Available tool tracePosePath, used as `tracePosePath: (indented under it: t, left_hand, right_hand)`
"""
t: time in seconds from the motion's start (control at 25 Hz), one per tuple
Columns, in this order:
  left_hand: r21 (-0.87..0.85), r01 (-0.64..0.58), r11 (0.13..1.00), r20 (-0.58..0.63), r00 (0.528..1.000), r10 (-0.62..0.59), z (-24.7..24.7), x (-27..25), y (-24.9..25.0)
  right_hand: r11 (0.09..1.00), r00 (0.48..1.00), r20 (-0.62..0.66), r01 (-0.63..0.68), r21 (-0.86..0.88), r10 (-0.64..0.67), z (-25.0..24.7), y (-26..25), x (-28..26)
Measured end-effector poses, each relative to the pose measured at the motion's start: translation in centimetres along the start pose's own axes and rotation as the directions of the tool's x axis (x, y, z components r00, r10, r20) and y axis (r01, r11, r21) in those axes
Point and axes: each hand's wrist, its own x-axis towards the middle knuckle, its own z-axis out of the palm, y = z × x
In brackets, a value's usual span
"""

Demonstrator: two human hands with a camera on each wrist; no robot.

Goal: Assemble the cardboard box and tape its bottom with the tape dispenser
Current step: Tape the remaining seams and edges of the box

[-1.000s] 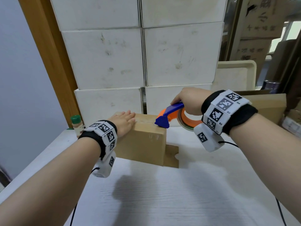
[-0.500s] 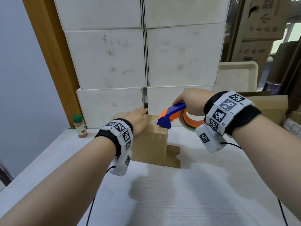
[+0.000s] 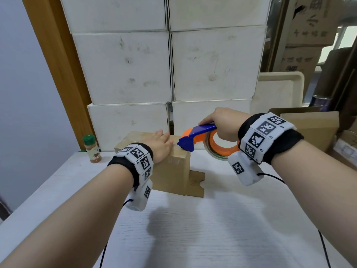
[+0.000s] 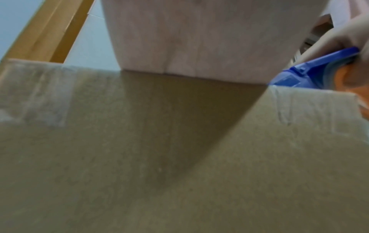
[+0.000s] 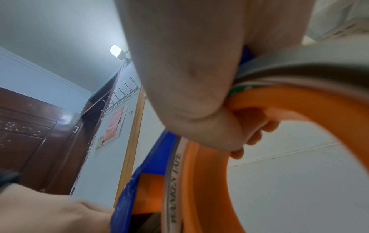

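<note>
A small brown cardboard box (image 3: 172, 175) stands on the white table (image 3: 212, 219), one flap (image 3: 196, 182) sticking out at its lower right. Clear tape shows over its top edges (image 4: 299, 108). My left hand (image 3: 161, 145) lies flat on the box's top with straight fingers. My right hand (image 3: 222, 122) grips the orange and blue tape dispenser (image 3: 204, 141), fingers curled through its ring (image 5: 251, 137). The dispenser's blue head (image 3: 186, 144) touches the box's top right edge, right beside my left fingertips (image 4: 189, 47).
Stacked white cartons (image 3: 170, 64) rise right behind the box. A spice jar with a green lid (image 3: 91, 148) stands at the back left. Flat cardboard (image 3: 311, 130) and a beige tray (image 3: 280, 91) lean at the back right. Wrist cables (image 3: 324, 246) trail over the table.
My left hand has slid rightward along the box's top toward the dispenser's head. The right hand and dispenser have hardly moved.
</note>
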Motion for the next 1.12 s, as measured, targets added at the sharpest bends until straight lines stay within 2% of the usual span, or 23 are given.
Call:
tracePosePath:
  t: [0.48,0.72,0.8,0.88,1.0,1.12]
  left_hand:
    - [-0.016,-0.015,1.000,0.009,1.000,0.015,0.1,0.4,-0.6]
    - [0.054,0.057,0.997,0.041,0.997,-0.059,-1.3,1.0,1.4]
    - [0.020,0.036,0.999,-0.009,0.999,-0.036,-1.2,1.3,2.3]
    - [0.031,-0.046,0.998,-0.071,0.996,0.048,-0.6,1.3,3.3]
    - [0.134,-0.135,0.982,-0.038,0.989,0.141,0.4,1.3,3.8]
    - [0.022,-0.081,0.996,-0.038,0.996,0.082,0.3,1.9,3.1]
  right_hand:
    - [0.992,0.992,0.070,-0.100,-0.072,0.105,-1.1,1.4,-1.0]
    - [0.994,0.997,0.064,-0.035,-0.100,0.042,0.2,0.2,0.2]
    - [0.995,0.998,0.054,-0.032,-0.096,0.037,0.2,0.3,0.1]
    - [0.994,0.999,0.036,-0.023,-0.104,0.027,0.3,0.4,0.1]
    - [0.994,0.998,0.053,-0.014,-0.111,0.020,0.3,0.6,0.0]
    - [0.994,0.993,0.100,-0.055,-0.095,0.065,-0.2,1.1,-1.2]
